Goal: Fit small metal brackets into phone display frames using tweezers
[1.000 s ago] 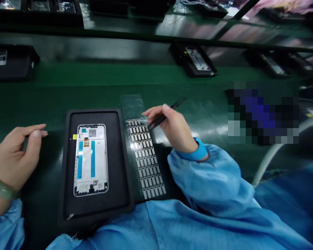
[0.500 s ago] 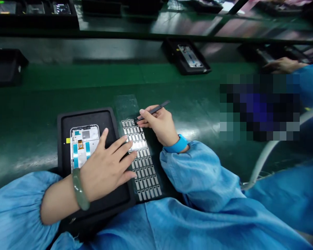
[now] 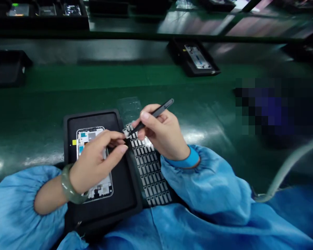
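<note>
the right hand [image 3: 160, 132] is closed around tweezers [image 3: 159, 110], their tip at a small pale tab [image 3: 126, 133]; whether they pinch it, i cannot tell. the left hand [image 3: 100, 156] reaches across the tray [image 3: 123, 194], thumb and forefinger apart, the forefinger's tip right by the tab; contact is unclear.

the frame [image 3: 91, 134] lies flat in the tray, about the dial's centre, partly under the left hand. at three o'clock, just beside the tray, is the clear sheet [image 3: 129, 107] with its rows of tabs [image 3: 148, 169]. a second tray [image 3: 177, 55] sits farther off, between one and two o'clock.

the tab looks thin, so a hard squeeze of the tweezers could bend it, and a loose one could let it slip, perhaps onto the frame. if its back is sticky, which i cannot see, it might cling to the forefinger. the left wrist's bangle [image 3: 69, 187] hangs over the frame's near part; a dropped forearm could knock or scratch it.
</note>
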Action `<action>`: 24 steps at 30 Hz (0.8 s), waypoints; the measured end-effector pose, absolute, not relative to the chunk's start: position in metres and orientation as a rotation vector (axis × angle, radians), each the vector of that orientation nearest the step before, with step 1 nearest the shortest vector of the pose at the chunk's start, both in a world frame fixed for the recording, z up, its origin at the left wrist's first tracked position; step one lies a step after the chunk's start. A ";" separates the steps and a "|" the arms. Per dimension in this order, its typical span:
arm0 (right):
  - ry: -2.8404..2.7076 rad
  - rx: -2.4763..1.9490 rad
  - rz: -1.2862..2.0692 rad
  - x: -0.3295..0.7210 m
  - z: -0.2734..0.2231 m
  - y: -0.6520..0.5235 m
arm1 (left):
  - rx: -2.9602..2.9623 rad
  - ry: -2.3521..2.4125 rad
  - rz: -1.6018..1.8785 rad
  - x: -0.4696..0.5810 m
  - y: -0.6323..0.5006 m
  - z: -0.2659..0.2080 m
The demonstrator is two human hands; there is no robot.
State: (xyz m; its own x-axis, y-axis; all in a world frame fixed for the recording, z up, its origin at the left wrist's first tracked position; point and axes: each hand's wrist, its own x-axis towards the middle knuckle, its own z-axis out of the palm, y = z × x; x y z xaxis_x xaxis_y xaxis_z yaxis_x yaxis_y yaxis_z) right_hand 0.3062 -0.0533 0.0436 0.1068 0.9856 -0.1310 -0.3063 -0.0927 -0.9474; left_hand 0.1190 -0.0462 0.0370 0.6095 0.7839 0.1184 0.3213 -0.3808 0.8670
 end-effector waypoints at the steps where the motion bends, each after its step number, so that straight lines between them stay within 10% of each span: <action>1: -0.860 -1.113 1.333 0.298 0.045 -0.052 | 1.851 0.944 0.695 0.115 -0.045 0.040; 16: -1.547 -1.081 1.108 0.242 0.049 -0.015 | 2.084 1.221 0.420 0.051 -0.016 0.045; 24: -1.018 -1.109 1.485 0.238 0.026 -0.001 | 2.414 1.104 0.523 0.021 -0.006 0.026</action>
